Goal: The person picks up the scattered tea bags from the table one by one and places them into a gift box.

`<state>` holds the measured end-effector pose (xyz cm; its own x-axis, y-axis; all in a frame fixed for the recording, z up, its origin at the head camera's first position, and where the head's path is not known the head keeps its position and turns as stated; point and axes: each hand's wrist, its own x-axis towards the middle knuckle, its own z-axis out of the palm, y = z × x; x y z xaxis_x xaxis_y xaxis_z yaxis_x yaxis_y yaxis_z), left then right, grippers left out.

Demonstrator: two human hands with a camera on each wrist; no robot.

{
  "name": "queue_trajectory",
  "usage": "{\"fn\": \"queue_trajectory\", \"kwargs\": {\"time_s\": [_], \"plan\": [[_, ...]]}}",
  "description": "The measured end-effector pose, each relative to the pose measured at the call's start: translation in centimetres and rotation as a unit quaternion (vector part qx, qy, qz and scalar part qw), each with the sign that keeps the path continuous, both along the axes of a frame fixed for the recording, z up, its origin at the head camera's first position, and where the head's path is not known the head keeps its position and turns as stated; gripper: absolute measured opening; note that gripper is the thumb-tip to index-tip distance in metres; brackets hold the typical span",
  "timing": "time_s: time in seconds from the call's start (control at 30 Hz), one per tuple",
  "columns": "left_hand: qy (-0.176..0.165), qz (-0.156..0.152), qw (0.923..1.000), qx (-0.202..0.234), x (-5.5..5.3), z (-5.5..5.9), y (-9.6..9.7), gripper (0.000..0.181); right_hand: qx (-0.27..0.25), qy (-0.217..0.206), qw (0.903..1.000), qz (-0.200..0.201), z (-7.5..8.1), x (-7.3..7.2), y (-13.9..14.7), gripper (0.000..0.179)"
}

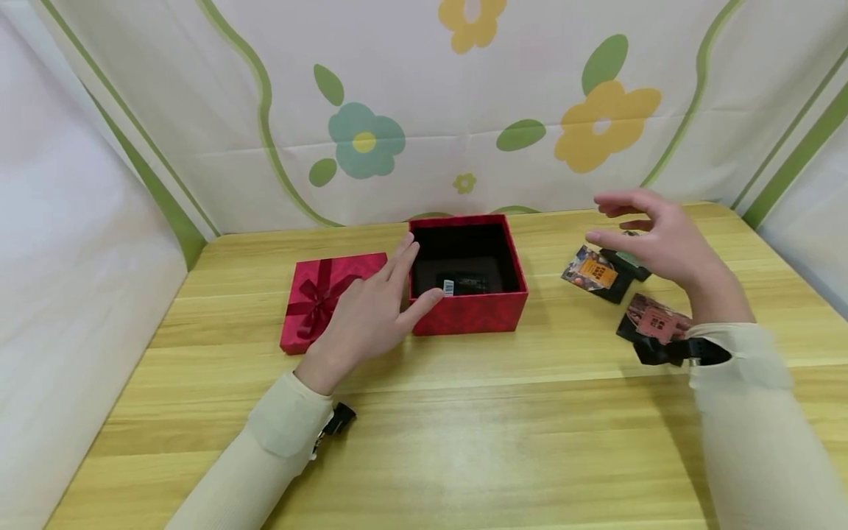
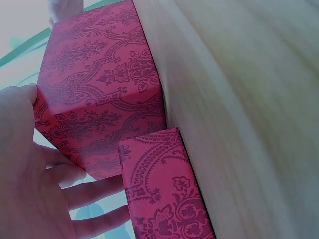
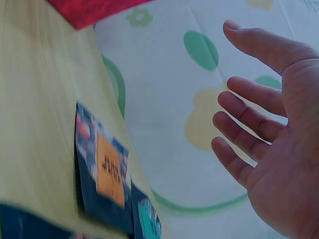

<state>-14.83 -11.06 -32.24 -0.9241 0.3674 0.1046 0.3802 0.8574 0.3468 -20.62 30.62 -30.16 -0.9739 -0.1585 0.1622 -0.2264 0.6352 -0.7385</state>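
Observation:
A red patterned gift box stands uncovered on the table, its dark inside holding a black packet with a barcode label. My left hand rests at the box's left side, fingers extended along the rim and thumb at the near corner. Beneath that hand's reach lies the red lid with a dark red ribbon bow. Over on the right, my right hand hovers above several packets, fingers loosely bent and holding nothing. One packet has an orange label, one a green label, one a pink label.
The wooden table ends at a white cloth backdrop printed with flowers and leaves. White cloth also hangs along the left and right sides. Black straps with cameras circle both wrists, the right one overlapping the pink-labelled packet in the head view.

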Motion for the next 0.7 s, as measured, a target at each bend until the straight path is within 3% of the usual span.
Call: {"fn": "queue_trajectory", "kwargs": {"time_s": [0.3, 0.57, 0.7], "plan": [[-0.002, 0.001, 1.0000, -0.002, 0.0, 0.1, 0.0, 0.089, 0.029, -0.005, 0.9995, -0.011, -1.0, 0.7, 2.8, 0.060], [-0.003, 0.004, 1.0000, -0.005, 0.0, 0.1, 0.0, 0.089, 0.081, -0.057, 0.9951, -0.011, -1.9, 0.5, 3.5, 0.074], [-0.002, 0.002, 1.0000, -0.003, 0.0, 0.0, 0.0, 0.089, 0.104, -0.098, 0.9897, 0.012, -2.5, 0.0, 3.5, 0.082]]}}
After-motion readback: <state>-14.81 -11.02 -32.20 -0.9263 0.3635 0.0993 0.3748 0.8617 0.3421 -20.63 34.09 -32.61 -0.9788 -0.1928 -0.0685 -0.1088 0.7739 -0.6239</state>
